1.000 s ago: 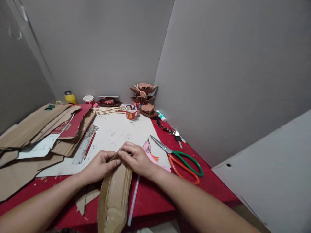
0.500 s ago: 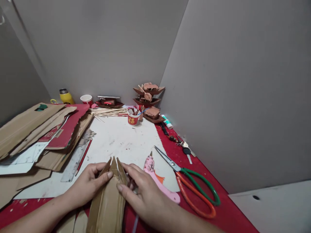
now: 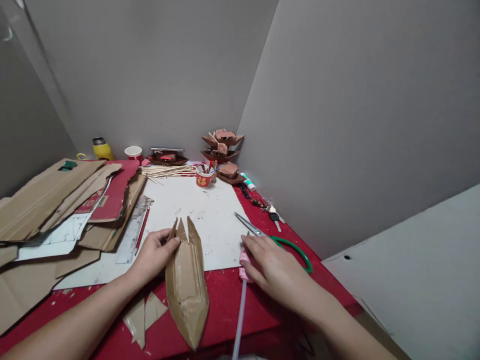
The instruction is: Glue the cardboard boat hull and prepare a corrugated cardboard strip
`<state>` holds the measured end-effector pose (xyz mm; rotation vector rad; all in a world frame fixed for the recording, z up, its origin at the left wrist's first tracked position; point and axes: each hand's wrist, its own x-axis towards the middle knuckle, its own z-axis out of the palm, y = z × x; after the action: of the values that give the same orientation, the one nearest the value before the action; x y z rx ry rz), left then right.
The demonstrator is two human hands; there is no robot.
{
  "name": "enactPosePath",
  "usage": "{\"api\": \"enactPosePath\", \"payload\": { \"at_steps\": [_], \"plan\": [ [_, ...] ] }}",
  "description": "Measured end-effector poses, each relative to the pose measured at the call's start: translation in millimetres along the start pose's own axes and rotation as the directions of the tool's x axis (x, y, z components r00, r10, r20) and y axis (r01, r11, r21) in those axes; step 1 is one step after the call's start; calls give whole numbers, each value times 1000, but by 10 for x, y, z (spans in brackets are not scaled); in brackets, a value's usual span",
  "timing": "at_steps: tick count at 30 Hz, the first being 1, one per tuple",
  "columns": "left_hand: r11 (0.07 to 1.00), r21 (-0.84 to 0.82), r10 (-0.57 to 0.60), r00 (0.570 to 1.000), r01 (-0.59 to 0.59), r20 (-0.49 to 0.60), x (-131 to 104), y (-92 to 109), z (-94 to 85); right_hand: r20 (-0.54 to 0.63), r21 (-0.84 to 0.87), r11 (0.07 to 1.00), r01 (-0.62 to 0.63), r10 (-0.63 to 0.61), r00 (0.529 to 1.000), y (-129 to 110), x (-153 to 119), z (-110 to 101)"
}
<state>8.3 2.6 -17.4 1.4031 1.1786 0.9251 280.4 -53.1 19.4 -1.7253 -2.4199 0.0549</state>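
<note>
A brown cardboard boat shape (image 3: 187, 285) with three pointed tips at its far end is pinched near those tips by my left hand (image 3: 155, 252). My right hand (image 3: 268, 262) is closed around a pink glue gun (image 3: 244, 260), and a long translucent glue stick (image 3: 240, 317) sticks out of its rear toward me. Scissors (image 3: 290, 247) with a green handle lie just beyond my right hand, which hides their other handle. Cardboard scraps (image 3: 144, 315) rest on the red cloth left of the boat shape.
Stacked cardboard (image 3: 48, 200) covers the left side. A ruler (image 3: 131, 235) and red pencil (image 3: 142, 231) lie on white paper (image 3: 221, 245). At the back are a red cup (image 3: 203, 177), thin sticks (image 3: 168, 171) and small brown boats (image 3: 223, 155); keys (image 3: 275, 217) lie right.
My right hand has let go of the cardboard and moved right onto the glue gun. The boat shape, now in my left hand alone, shows its whole length. The view has shifted slightly.
</note>
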Motion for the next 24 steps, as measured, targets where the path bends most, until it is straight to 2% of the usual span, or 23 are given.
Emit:
{"api": "enactPosePath", "payload": {
  "at_steps": [4, 6, 10, 14, 17, 19, 21, 23, 24],
  "plan": [
    [1000, 3, 15, 1000, -15, 0, 15, 7, -6, -7, -9, 997, -79, 79, 997, 89, -155, -64],
    [1000, 1, 19, 1000, -19, 7, 19, 3, -8, 31, -30, 995, -99, 100, 994, 147, -274, -84],
    [1000, -1, 22, 1000, -22, 8, 23, -3, 2, 110, -36, 997, -71, 75, 991, 189, -431, 36],
    [1000, -3, 25, 999, -26, -22, 12, 29, 20, 37, 51, 997, -61, 59, 998, 132, -364, 239],
    [1000, -11, 24, 996, -25, -82, -4, 65, 36, -6, 238, 967, -87, 91, 996, 132, -311, 218],
    [1000, -17, 9, 991, -11, -130, -15, 87, 45, -52, 442, 887, -130, 170, 984, 186, -311, 73],
    [1000, -23, -13, 986, 9, -167, -25, 107, 48, -114, 651, 736, -185, 335, 935, 269, -316, -146],
    [999, -29, -32, 982, 27, -185, -32, 123, 44, -165, 825, 534, -183, 538, 827, 336, -299, -372],
    [999, -31, -40, 981, 35, -188, -34, 130, 40, -190, 904, 414, -107, 612, 767, 349, -275, -464]
  ]
}}
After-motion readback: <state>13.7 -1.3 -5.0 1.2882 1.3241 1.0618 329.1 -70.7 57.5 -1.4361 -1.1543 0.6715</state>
